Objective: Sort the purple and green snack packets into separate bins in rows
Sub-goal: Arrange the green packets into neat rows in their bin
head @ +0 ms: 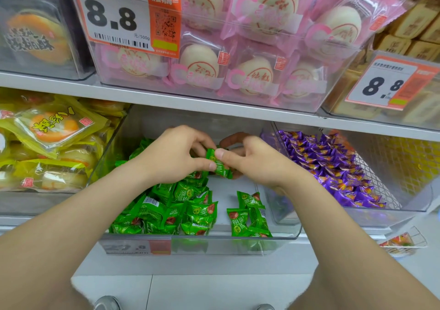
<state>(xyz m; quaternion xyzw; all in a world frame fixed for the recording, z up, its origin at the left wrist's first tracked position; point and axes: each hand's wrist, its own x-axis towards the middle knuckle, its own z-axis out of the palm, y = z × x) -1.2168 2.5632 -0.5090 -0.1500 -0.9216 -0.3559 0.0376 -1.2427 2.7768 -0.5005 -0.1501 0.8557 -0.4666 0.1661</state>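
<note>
One small glossy green foil snack packet (218, 164) sits right in the grip, between the two hands. The left hand (171, 157) pinches its lower end with thumb and curled fingers. The right hand (252, 162) pinches its upper end, thumb pressed flat on the wrapper. The packet is tilted and held clear of the others. I cannot tell whether a second one is tucked behind it.

Directly below the grip and nearer the person stands a clear hard-plastic rectangular bin (214, 240). Below and left of the grip, a loose heap of matching green pillow-shaped packets (171, 205) lies jumbled, too many to count, with crimped ends and shiny crinkled film. Below and slightly right of the grip, a separate small cluster of green packets (250, 214), about four, stands apart from the heap, with bare bin floor between.

Right of the grip, a second clear plastic bin (416, 205) holds shiny purple foil packets (333, 166) with orange print. They number several dozen and are packed in slanting rows.

Left of the grip lie yellow film-wrapped round pastries (52, 128). Above it, a clear bin holds pink-wrapped white round cakes (238, 47) and carries one white-and-orange paper price tag (119, 16).
</note>
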